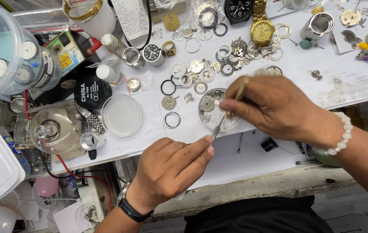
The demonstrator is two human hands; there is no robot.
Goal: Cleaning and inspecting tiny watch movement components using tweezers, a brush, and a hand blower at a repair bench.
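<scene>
While working over the small round dish [218, 113] near the table's [356, 73] middle, both hands pinched on tools. Left hand [171, 168], near side, thumb and forefinger pressed together on steel tweezers [217, 128]; long axis runs near-left to far-right, tips ending inside the dish at its right part. Right hand [274, 105] reaching in from the right, fingers closed around a slim pale stick tool [241, 88], upper end poking out far-side, lower end dropping to about the same spot as the tweezer tips [227, 114]. Tips and stick end touching or just apart: cannot tell, too small. Dish holding loose watch parts, a gear-like plate in its left half. Right hand nearer the dish, partly over its right rim; left hand well back, near the table edge. Scattered rings, dials and movements far of the dish; gold wristwatch [261, 26] farther off; clear lid [122, 115] left of the dish.
</scene>
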